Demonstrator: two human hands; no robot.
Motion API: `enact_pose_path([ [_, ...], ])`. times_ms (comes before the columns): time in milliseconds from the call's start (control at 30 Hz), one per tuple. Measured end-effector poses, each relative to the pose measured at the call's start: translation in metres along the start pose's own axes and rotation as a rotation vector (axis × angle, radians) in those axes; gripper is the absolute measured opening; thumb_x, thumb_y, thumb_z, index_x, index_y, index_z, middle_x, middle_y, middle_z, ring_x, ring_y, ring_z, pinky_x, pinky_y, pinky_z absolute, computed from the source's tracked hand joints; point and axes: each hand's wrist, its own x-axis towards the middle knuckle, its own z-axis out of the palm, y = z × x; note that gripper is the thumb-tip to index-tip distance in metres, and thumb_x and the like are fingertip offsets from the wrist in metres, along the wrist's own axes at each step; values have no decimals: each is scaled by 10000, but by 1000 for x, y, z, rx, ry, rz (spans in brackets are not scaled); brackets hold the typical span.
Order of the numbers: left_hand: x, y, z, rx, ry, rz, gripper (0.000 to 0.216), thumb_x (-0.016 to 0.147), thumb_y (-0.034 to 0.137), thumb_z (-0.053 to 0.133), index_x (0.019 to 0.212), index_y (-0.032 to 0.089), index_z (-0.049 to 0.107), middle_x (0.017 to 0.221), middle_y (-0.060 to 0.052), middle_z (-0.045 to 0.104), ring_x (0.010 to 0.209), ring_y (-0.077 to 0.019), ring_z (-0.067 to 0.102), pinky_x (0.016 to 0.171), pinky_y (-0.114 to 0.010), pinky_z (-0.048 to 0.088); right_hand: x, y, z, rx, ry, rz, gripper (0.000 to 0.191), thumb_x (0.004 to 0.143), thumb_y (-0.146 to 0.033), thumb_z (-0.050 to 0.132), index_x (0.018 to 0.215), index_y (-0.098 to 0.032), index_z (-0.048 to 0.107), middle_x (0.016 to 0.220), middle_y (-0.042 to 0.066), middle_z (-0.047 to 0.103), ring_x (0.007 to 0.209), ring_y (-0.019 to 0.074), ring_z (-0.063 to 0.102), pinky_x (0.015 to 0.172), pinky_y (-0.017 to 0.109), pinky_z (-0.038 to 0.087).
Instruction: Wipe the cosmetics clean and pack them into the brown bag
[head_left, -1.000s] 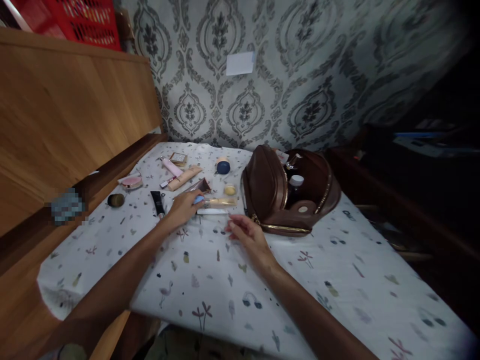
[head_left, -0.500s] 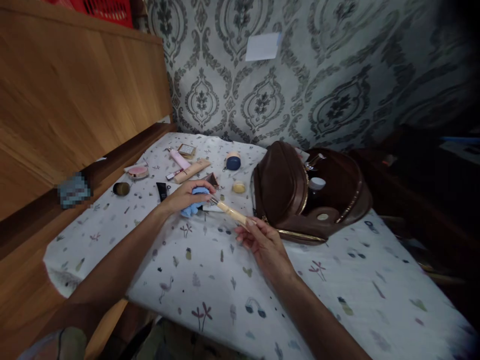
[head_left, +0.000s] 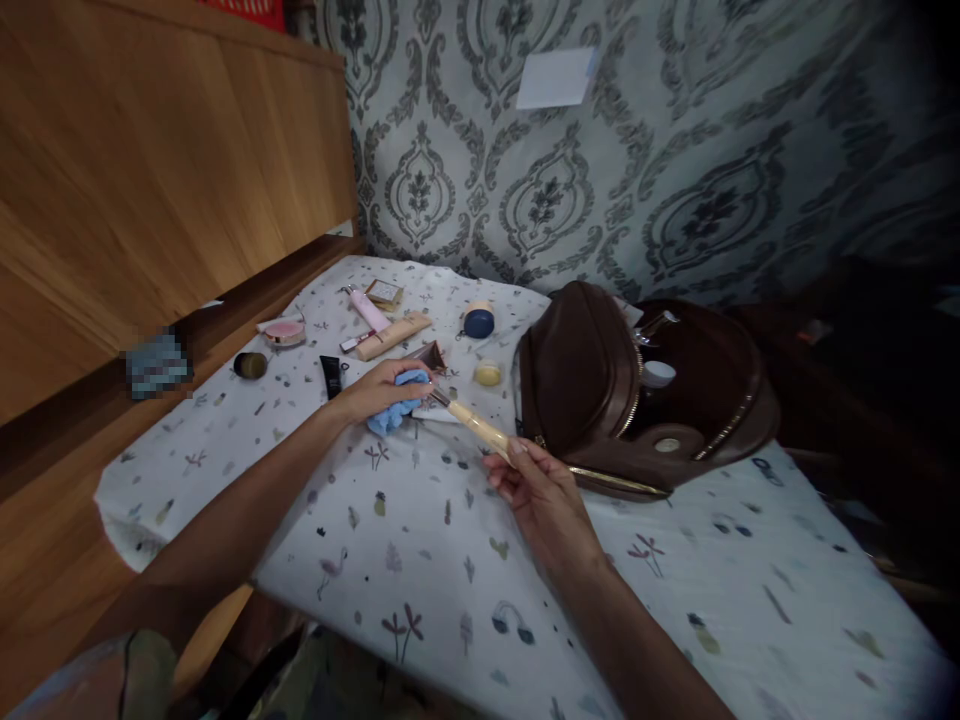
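My left hand (head_left: 384, 388) is closed around a blue cloth (head_left: 393, 412) on the patterned tablecloth (head_left: 420, 560). My right hand (head_left: 534, 487) pinches the pale wooden handle of a makeup brush (head_left: 477, 427). The brush slants up and to the left, and its bristle end goes into the blue cloth under my left fingers. An open brown cosmetic bag (head_left: 600, 385) stands just right of both hands, with a white-capped jar (head_left: 658, 373) inside.
Cosmetics lie behind my hands: a black tube (head_left: 331, 373), a beige tube (head_left: 391, 335), a pink tube (head_left: 369, 308), a pink compact (head_left: 283, 331), a blue jar (head_left: 478, 320), a small yellow pot (head_left: 487, 372). A wooden panel (head_left: 150, 180) rises at left.
My right hand took the brush off the table and lifted its handle end toward me. My left hand gathered the blue cloth around the bristle end. The view shifted left.
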Motion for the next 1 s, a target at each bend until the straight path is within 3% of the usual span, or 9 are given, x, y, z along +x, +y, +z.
enact_pose_path([
  [167,-1,-6,2,135,54,-108,433,863,601,581,788,176,614,609,9,568,446,-90,459,403,-209,331,0,2,-1,-33,-17,-29,430,567,-506,892,753,-192,664,669,18,719,537,118,581,549,245,472],
  [300,-1,-6,0,53,3,-39,337,814,494,687,906,172,653,721,1,619,587,-106,561,518,-195,427,1,2,-2,-32,-14,-31,426,557,-502,897,732,-196,658,657,17,716,526,117,575,548,251,477],
  [400,-1,-2,0,-55,-48,9,465,706,382,797,1101,191,642,907,-13,653,726,-125,619,644,-214,500,1,1,-2,-29,-23,-39,422,556,-498,898,729,-201,652,662,13,720,525,116,576,556,254,484],
  [467,-1,-1,2,-100,-35,-33,512,712,402,794,1155,212,621,897,-6,646,713,-125,624,640,-226,516,1,1,-3,-41,-31,-50,409,581,-503,884,738,-206,649,673,13,723,532,121,582,561,262,489],
  [667,2,-10,7,-42,33,-166,416,768,578,705,821,171,636,639,24,591,538,-112,584,474,-194,432,1,2,-3,-60,-37,-44,427,580,-524,878,743,-199,653,677,18,725,535,124,586,570,267,493],
  [833,2,-11,4,-206,-41,-136,412,705,491,789,902,176,612,685,10,656,592,-123,621,549,-206,482,0,0,-2,-41,-39,13,432,559,-497,895,738,-192,646,678,29,733,520,117,582,549,251,474],
  [1000,-1,-9,4,-215,-37,-109,387,721,462,784,918,176,613,691,5,658,608,-131,637,557,-215,492,-2,-2,-1,-70,-77,27,431,596,-503,874,742,-186,621,693,41,735,520,122,594,489,232,421],
])
